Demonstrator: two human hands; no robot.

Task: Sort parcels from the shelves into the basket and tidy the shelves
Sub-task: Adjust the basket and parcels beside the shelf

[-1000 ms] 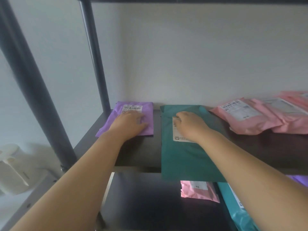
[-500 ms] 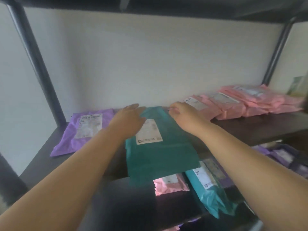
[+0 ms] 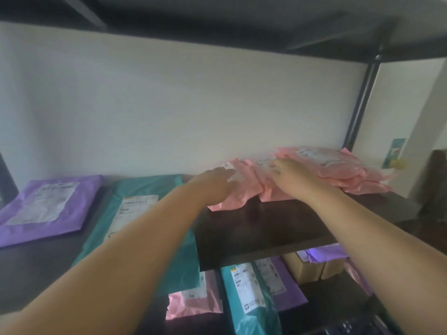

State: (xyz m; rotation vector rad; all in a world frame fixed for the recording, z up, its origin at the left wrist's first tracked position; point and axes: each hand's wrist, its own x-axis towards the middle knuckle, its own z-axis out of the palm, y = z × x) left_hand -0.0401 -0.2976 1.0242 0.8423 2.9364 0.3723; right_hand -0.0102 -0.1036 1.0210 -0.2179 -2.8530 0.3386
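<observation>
Pink parcels [image 3: 338, 170] now under left hand [image 3: 215, 187] and right hand [image 3: 292, 177].

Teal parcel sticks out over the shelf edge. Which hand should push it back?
Probably the left. The left hand rests on the leftmost pink parcel, next to the teal parcel; the right hand lies farther right, on the second pink parcel.

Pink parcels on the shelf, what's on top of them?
Both hands. The left hand rests on the leftmost pink parcel, the right hand on the next pink parcel. White labels peek out, but the hands cover parts of them.
</observation>
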